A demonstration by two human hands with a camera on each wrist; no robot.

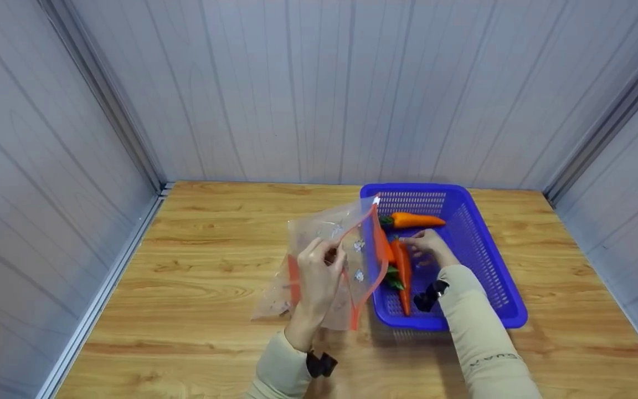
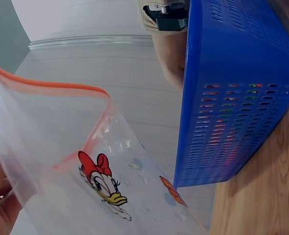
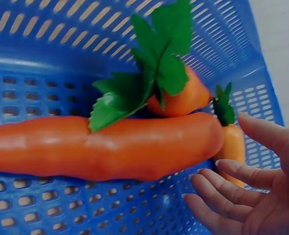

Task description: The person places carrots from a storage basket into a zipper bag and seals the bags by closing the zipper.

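Left hand point(image 1: 319, 271) pinches the upper edge of a clear zip bag point(image 1: 324, 260) with orange seal strip, fingers curled round the plastic, bag held up just left of the blue basket point(image 1: 496, 277), its open corner touching the basket's left rim. Bag print: a cartoon duck with red bow point(image 2: 103, 181), plus smaller faded figures; no readable writing on it. Right hand point(image 1: 427, 246) is inside the basket, fingers relaxed and spread, holding nothing, fingertips point(image 3: 218, 183) just beside the long carrot point(image 3: 105, 147); contact unclear. Second carrot point(image 3: 183, 95) with green leaves lies behind it, a third point(image 1: 413, 220) near the basket's far wall. Basket sits on wooden table point(image 1: 214, 266). Right sleeve point(image 1: 485, 343) has lettering, too small to read.
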